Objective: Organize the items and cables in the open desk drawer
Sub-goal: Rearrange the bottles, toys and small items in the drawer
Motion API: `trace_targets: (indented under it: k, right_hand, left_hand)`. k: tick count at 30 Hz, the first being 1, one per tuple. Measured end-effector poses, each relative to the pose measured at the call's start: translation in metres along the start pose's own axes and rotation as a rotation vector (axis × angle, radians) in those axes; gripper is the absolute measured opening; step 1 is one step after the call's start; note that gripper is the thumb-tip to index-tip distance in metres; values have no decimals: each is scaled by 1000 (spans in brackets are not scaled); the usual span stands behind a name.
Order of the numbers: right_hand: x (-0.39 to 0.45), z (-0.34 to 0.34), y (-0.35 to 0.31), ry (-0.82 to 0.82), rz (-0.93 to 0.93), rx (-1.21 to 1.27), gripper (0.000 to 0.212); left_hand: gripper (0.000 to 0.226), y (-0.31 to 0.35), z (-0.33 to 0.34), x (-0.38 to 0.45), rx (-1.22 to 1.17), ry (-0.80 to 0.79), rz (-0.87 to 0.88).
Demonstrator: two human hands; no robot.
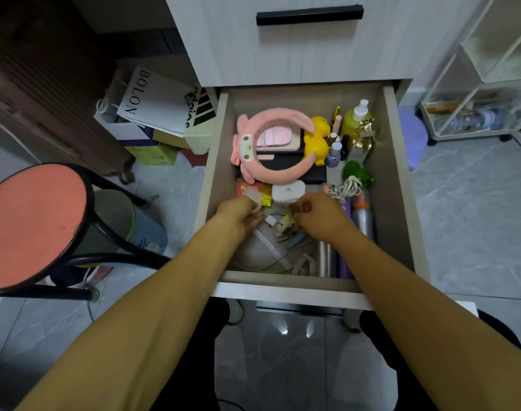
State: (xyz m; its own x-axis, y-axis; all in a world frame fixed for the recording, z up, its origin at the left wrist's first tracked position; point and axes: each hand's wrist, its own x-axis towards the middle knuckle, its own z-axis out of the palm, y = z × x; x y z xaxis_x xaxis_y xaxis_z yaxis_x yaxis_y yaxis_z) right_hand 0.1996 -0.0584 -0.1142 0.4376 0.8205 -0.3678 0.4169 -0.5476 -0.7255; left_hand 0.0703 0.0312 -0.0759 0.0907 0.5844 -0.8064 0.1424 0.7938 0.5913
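Both hands in the drawer [397,161] at frame centre: left hand [241,211] pinching a pale wad [253,196], right hand [315,216] curled, contents unclear, beside keyring [283,226].

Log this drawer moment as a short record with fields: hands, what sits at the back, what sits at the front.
left hand: holds a small pale object, identity unclear
right hand: fingers curled over the front clutter; grip unclear
back of drawer: pink headband, yellow duck, green spray bottle
front: white case, coiled white cable, metal bottle
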Motion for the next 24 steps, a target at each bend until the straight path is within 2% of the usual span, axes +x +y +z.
trace_targets:
  k: [9,15,17,19,21,22,24]
  right_hand:
    - [2,3,0,-56,-45,-101,6]
    - [5,3,4,-55,-31,-52,5]
    - [6,3,4,-47,-18,-14,8]
    - [7,3,6,-42,8,18,8]
    - [8,3,7,-41,18,40,4]
    - [8,3,7,-41,19,40,3]
    - [8,4,6,-47,16,51,3]
  left_hand:
    - [40,-3,20,19,-417,118,-68]
    - [41,0,19,20,-468,167,-133]
    - [41,-2,16,12,-369,160,-67]
    - [37,-8,12,5,-170,151,0]
    - [25,-13,7,5,199,188,146]
    - [18,-13,5,6,435,191,282]
    - [22,-13,1,7,896,126,589]
